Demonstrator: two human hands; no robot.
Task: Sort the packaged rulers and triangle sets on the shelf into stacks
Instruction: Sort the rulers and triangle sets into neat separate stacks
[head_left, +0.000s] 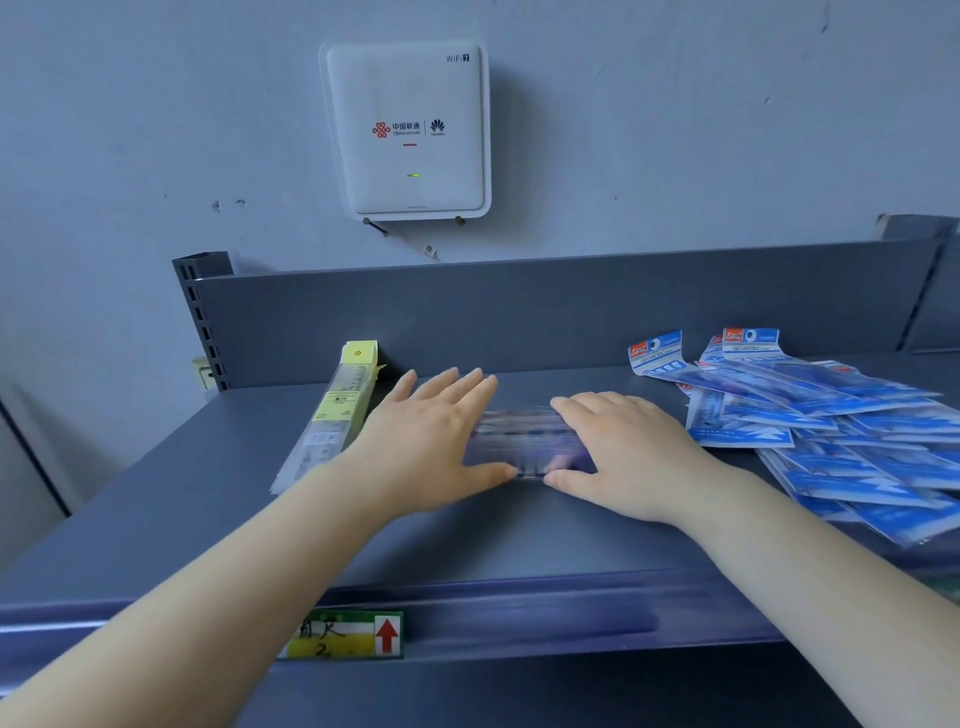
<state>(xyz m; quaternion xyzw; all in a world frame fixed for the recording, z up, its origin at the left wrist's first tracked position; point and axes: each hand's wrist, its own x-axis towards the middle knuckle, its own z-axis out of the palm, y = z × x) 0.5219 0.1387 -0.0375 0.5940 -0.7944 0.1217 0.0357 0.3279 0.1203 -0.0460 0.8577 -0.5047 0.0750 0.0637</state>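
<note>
On the shelf (218, 499), your left hand (431, 441) and right hand (631, 457) flat, fingers straight, flanking a blurred pack (524, 441), blue packs (831, 431) at right.

The packet (524, 441) between both hands is blurred beyond reading.

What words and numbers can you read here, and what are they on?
"WiFi 7", "China unicom", "HUAWEI" and the Chinese characters "中国联通": white wall box.
"GEOMETRIC": blue packets, top cards; the rest is too small.
Handwritten "2" beside a red arrow: shelf-edge label; its characters are blurred.
Yellow ruler pack: print too small.
Pack under both hands: blurred, unreadable.
</note>
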